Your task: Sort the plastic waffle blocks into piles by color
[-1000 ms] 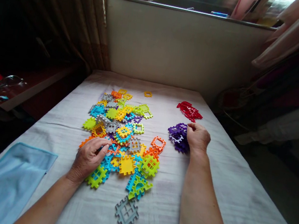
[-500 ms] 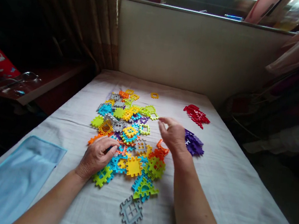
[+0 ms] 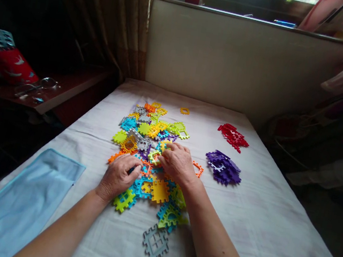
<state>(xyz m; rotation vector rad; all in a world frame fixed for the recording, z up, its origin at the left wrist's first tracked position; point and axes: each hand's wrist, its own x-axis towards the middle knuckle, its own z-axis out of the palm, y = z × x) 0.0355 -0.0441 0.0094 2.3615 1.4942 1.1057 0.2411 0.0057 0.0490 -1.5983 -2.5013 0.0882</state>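
Observation:
Toothed plastic tiles of many colours lie heaped in the middle of a white-sheeted surface. My left hand [image 3: 121,176] is closed at the left edge of the heap, beside an orange frame tile [image 3: 146,169]; what its curled fingers hold, if anything, is hidden. Over the middle of the heap, my right hand [image 3: 176,162] has its fingers bent down at a light green frame tile [image 3: 154,157]; whether it grips the tile is unclear. A yellow tile [image 3: 160,191] is below it. Purple tiles [image 3: 224,168] and red tiles [image 3: 233,137] form separate piles on the right.
A blue cloth [image 3: 25,188] lies at the left. One grey tile [image 3: 156,243] rests near the front, and a yellow frame tile [image 3: 185,110] at the back. Glasses [image 3: 37,87] and a red pouch [image 3: 13,65] sit on a dark side table [image 3: 71,87].
My right hand has moved left and nearer, from beside the purple pile to over the heap. The purple pile is now uncovered. The whole view has shifted slightly.

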